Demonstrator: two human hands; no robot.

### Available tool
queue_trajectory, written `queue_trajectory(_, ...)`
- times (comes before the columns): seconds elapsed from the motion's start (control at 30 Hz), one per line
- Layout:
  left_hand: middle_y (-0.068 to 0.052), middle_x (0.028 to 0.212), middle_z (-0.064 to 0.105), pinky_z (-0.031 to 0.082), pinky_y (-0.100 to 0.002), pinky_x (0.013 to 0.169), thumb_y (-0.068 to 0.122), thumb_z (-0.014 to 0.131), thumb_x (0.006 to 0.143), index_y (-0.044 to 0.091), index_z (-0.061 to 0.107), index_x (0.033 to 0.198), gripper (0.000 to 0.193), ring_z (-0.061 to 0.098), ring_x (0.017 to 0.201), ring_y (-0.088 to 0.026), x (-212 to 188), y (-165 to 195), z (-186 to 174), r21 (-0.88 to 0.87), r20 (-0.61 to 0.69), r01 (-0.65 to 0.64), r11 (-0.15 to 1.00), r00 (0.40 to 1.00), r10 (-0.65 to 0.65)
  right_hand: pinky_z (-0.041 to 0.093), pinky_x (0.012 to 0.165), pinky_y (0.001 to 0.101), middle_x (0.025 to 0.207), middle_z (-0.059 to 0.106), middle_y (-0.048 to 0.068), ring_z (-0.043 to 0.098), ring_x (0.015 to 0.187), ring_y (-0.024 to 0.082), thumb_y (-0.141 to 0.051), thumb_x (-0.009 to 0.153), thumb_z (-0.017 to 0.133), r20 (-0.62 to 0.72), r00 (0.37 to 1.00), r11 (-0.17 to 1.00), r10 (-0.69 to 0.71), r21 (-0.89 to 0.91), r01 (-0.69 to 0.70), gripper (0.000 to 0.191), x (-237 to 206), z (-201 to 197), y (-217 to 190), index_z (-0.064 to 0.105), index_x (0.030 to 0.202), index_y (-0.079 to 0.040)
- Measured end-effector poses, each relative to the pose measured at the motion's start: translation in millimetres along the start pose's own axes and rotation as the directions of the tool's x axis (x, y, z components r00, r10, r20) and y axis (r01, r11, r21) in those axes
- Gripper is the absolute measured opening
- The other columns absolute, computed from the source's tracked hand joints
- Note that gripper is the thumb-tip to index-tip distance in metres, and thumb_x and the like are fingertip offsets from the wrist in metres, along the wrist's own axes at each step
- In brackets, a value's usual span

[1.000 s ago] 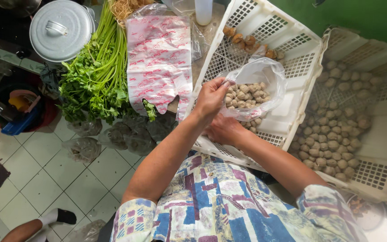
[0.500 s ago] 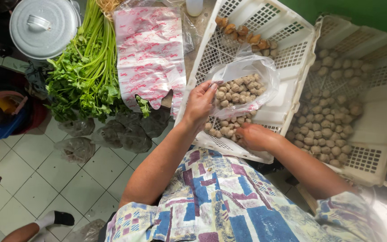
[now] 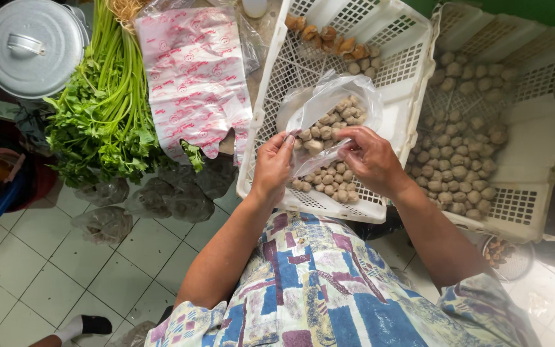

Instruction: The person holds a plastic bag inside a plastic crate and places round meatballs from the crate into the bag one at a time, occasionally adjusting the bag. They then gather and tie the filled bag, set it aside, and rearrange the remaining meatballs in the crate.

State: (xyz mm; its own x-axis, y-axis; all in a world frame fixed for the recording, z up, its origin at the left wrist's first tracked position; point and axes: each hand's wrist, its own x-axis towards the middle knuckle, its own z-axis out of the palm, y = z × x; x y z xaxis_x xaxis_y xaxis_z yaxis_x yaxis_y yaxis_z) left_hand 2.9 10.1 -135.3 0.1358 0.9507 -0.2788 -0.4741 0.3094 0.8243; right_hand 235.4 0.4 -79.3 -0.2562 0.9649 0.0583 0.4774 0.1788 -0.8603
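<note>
Nearest the camera, the person's patchwork-print shirt point(image 3: 329, 283) fills the lower frame, both forearms reaching up to the white plastic crate point(image 3: 412, 77), the landmark here. Over the crate's near half, the left hand point(image 3: 271, 166) pinches the near-left edge of a thin clear plastic bag point(image 3: 329, 109), fingers narrow on the film; the right hand point(image 3: 372, 157) grips the bag's lower right fold, fingers curled closed around it. The bag sits inside the crate, resting on its lattice floor, and holds a heap of small, round, grey-beige meatballs point(image 3: 332, 119).

By the look of it, the bagging is partway: the bag is well filled but not tied, and loose meatballs point(image 3: 325, 183) lie on the crate floor just below the hands, with a few browner fried pieces point(image 3: 325, 38) at its far end.

Right of the crate stands a second white crate point(image 3: 528, 212), its perforated floor thick with more meatballs. Left of the crate lie a stack of pink-printed plastic bags point(image 3: 194, 77), then leafy green celery stalks point(image 3: 107, 115), and farthest left a dull metal pot lid point(image 3: 32, 46).
</note>
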Motion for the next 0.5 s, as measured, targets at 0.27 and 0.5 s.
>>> queue_trajectory(0.27, 0.011, 0.066, 0.043, 0.023, -0.02, 0.045, 0.012, 0.054, 0.108, 0.003, 0.068, 0.126, 0.024, 0.032, 0.052, 0.001, -3, 9, -5, -0.123, 0.007, 0.022, 0.992, 1.0, -0.021, 0.055, 0.083, 0.0475, 0.109, 0.065, 0.024, 0.067, 0.095, 0.041, -0.013, 0.084, 0.066, 0.476, 0.87, 0.869, 0.128, -0.477, 0.133, 0.036, -6, 76, 64, 0.068, 0.12, -0.004)
queue_trajectory(0.5, 0.012, 0.067, 0.042, 0.022, -0.019, 0.045, 0.012, 0.054, 0.108, 0.001, 0.068, 0.124, 0.023, 0.031, 0.051, 0.002, -2, 9, -8, -0.095, -0.004, -0.008, 0.995, 1.0, 0.007, 0.056, 0.079, 0.0433, 0.091, 0.072, 0.015, 0.071, 0.088, 0.033, -0.013, 0.079, 0.074, 0.667, 0.692, 0.903, 0.277, -0.428, 0.051, 0.036, 11, 30, 16, 0.07, 0.115, -0.008)
